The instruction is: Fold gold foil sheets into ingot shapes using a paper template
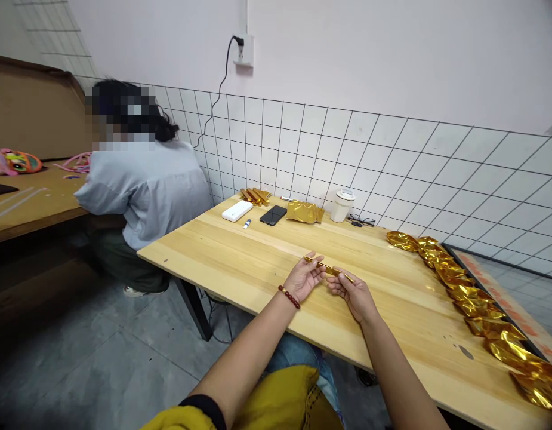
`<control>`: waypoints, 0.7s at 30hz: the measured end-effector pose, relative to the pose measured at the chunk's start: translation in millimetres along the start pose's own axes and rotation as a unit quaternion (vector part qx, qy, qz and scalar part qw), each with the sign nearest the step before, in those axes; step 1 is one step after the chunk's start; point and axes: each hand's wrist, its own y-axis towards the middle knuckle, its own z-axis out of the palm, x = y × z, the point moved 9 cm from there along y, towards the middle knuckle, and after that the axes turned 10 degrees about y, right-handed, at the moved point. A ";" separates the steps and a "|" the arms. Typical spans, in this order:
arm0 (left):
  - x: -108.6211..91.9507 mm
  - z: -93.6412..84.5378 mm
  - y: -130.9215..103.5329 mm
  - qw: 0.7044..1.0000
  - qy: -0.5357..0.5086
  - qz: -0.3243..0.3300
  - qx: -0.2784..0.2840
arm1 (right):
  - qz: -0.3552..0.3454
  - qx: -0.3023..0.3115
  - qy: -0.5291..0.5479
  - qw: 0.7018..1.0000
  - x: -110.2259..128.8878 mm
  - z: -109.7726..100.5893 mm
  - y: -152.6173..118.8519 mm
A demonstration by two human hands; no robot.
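Note:
A thin folded strip of gold foil (330,270) is held between both hands over the wooden table (240,251). My left hand (304,279), with a dark red bead bracelet at its wrist, pinches the strip's left end. At the other end, the thumb and fingers of my right hand (356,297) grip it. Several shiny gold foil pieces (477,301) lie in a row along the table's right side. A pile of narrow folded gold strips (255,196) sits at the back left corner, and a flat gold packet (305,211) rests at the back edge.
Along the back of the table are a white power bank (237,210), a black phone (273,215), a lidded cup (342,206) and glasses (361,221). A person in a light shirt (154,185) bends over another table at left. Wire grid lines the wall.

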 end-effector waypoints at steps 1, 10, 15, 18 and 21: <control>0.8 0.1 0.0 1.000 0.004 -0.002 -0.001 | -0.001 0.007 -0.005 1.000 0.0 1.4 -0.2; 0.5 -2.1 -1.8 0.995 0.085 0.024 -0.043 | -0.039 0.005 -0.055 0.998 6.0 2.7 -1.7; 2.0 1.0 -2.2 0.990 0.134 0.037 -0.036 | -0.060 -0.025 -0.061 0.996 10.4 -2.2 -1.3; -2.3 0.0 -1.8 0.983 0.166 0.065 -0.046 | -0.062 -0.044 -0.082 0.994 10.7 -4.6 -1.8; -8.9 -4.7 -2.3 0.977 0.180 0.086 -0.073 | -0.064 -0.058 -0.112 0.990 10.0 -4.0 -3.0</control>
